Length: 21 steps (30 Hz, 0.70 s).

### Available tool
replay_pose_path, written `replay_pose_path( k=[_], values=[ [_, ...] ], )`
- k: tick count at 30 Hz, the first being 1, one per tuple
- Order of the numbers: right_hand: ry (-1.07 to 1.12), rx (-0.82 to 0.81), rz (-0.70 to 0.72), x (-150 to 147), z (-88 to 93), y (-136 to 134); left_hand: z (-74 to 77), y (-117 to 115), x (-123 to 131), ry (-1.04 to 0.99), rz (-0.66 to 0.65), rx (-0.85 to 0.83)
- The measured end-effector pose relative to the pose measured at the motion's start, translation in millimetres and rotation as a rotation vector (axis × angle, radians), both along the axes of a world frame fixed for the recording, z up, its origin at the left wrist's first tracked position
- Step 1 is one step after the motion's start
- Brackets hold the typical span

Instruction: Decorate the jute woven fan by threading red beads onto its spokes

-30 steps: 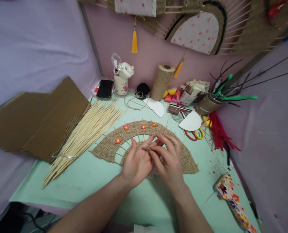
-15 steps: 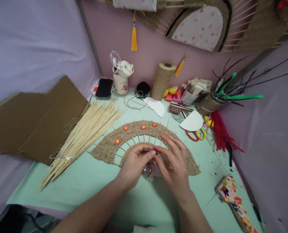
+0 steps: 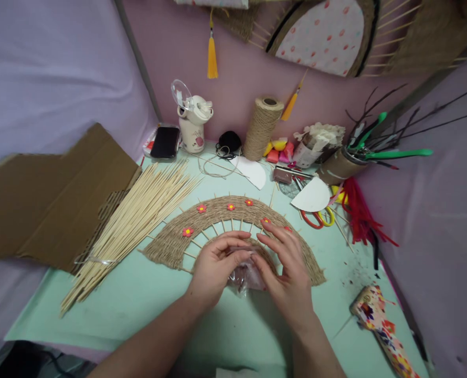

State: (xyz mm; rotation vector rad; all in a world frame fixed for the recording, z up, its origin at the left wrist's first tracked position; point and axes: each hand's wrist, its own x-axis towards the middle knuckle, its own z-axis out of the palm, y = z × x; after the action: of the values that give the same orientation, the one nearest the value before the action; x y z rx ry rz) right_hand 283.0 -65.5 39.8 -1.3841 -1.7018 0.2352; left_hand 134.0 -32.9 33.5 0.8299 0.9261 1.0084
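Observation:
A small clear plastic bag (image 3: 242, 281) with a reddish-brown patch is between my hands, above the inner edge of a woven twine fan (image 3: 166, 247). My left hand (image 3: 220, 265) is closed on the bag's upper left edge, thumb on the near side. At its upper right edge my right hand (image 3: 286, 262) has its thumb on the plastic, with the index and middle fingers lifted away. Fingertips behind the bag are hidden. Red flowers with yellow centres (image 3: 201, 208) dot the fan's outer band; my right fingers partly cover some of them.
Thin bamboo sticks (image 3: 135, 215) lie left beside folded cardboard (image 3: 56, 199). Behind the fan stand a twine spool (image 3: 263, 128) and a white bottle (image 3: 192, 128). Scissors (image 3: 314, 218) lie to the right, and a flower-patterned glue gun (image 3: 379, 320) lies near the front right.
The fingertips of my two hands have moved apart, and more of the bag shows between them. Further red flowers on the fan's right side now show. The view has shifted slightly.

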Motion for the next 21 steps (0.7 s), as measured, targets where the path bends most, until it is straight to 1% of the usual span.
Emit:
replay_pose_path(
  k=[6,10,14,17,21],
  values=[
    [0.025,-0.028,-0.004,3.6,-0.6,-1.3,0.9,0.0,-0.6,0.007,-0.035,0.053],
    [0.019,-0.048,0.009,3.6,1.7,-2.1,4.0,1.4,-1.2,0.097,-0.05,0.142],
    [0.002,-0.018,-0.006,2.5,4.4,-2.2,6.8,1.0,-0.6,0.213,-0.013,0.239],
    [0.011,-0.013,-0.009,1.9,4.3,-2.0,7.1,-0.6,-0.1,0.205,0.029,0.254],
    [0.032,-0.019,-0.009,2.2,2.9,-1.8,6.8,-0.6,-1.1,0.258,0.026,0.282]
  ],
)
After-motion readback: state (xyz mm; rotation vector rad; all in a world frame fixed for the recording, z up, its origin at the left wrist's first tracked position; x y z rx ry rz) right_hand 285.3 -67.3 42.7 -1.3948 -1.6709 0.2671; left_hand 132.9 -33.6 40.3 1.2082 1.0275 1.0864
